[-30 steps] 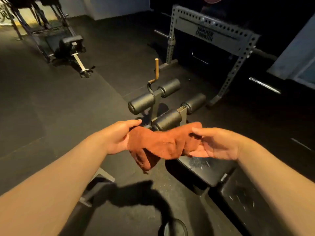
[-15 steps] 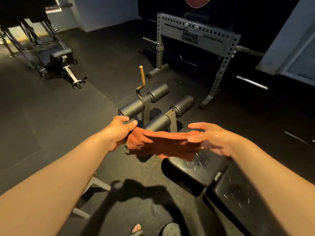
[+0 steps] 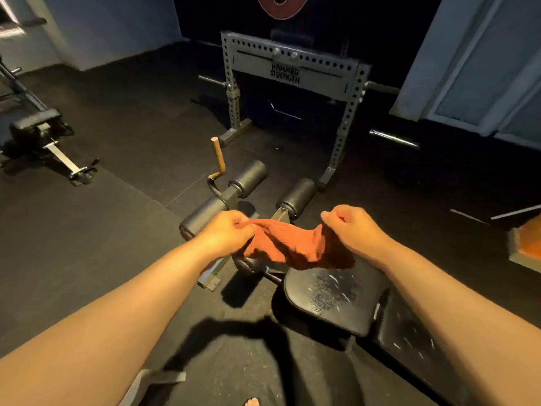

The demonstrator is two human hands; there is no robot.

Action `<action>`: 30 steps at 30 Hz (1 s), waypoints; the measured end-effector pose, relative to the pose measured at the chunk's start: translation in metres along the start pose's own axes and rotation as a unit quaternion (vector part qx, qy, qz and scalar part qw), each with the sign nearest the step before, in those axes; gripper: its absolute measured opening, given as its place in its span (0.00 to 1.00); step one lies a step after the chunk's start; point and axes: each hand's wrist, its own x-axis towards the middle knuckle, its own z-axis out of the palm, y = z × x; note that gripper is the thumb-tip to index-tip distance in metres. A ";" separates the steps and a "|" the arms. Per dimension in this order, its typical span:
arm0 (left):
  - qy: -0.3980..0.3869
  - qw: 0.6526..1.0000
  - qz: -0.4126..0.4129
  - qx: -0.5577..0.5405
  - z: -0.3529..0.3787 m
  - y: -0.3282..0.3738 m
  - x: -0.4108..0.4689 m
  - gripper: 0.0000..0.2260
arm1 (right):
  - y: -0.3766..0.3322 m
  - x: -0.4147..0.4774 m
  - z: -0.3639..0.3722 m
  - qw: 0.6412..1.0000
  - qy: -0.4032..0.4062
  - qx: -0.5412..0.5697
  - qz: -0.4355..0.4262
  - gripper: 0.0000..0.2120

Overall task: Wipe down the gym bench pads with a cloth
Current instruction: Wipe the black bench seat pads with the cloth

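Two hands, one cloth, and no pad wiped yet, by the look of it. In the head view your left hand (image 3: 227, 232) and right hand (image 3: 351, 230) hold the orange cloth (image 3: 295, 247) stretched between them in the air. The fingers of each are curled and pinch its top edge, the left fingers (image 3: 246, 227) at one end and the right fingers (image 3: 332, 218) at the other, and the rest sags below. The cloth seems to touch nothing (its lower fold hangs over the far end of the seat pad (image 3: 336, 300), and the gap is hard to judge in this light). That pad, below your right fingers, shows pale flecks and smears across its top. The back pad (image 3: 415, 347), nearer you and further right, carries the same marks. So I judge the wiping is all to come: seat, back, then the roller pads (image 3: 250, 177) beyond your fingers.

Room to move is good. Straight down from the right fingers the seat pad lies open, with its rounded end just under the cloth. Beyond the left fingers a brown handle (image 3: 219, 156) stands up beside the rollers, and a metal post end pokes up behind the cloth between your hands. Mind both when you reach forward. The grey rack (image 3: 292, 68) stands well beyond.
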 end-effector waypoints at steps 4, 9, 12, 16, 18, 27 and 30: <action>-0.084 0.965 -0.048 -0.243 0.027 0.027 0.006 0.11 | -0.027 0.009 0.043 0.999 0.022 0.020 -0.028 0.14; -0.212 0.889 -0.068 -0.401 0.025 0.048 0.008 0.18 | -0.041 0.002 0.048 0.991 -0.037 0.132 -0.009 0.14; -0.201 0.923 -0.012 -0.328 0.017 0.047 0.020 0.18 | -0.034 0.009 0.038 0.997 -0.013 0.071 -0.040 0.11; -0.063 0.971 0.228 -0.034 0.017 0.029 0.051 0.20 | -0.034 0.013 0.030 0.993 -0.027 0.110 -0.029 0.08; -0.098 0.945 0.301 0.079 0.017 0.019 0.062 0.22 | -0.032 0.012 0.023 0.990 -0.025 0.135 -0.019 0.09; -0.169 0.961 0.194 -0.103 0.033 0.044 0.068 0.08 | 0.003 0.010 0.012 0.983 0.039 0.180 0.027 0.18; -0.118 0.963 0.106 -0.217 0.054 0.054 0.071 0.07 | 0.022 0.012 0.013 0.941 -0.052 0.237 0.234 0.45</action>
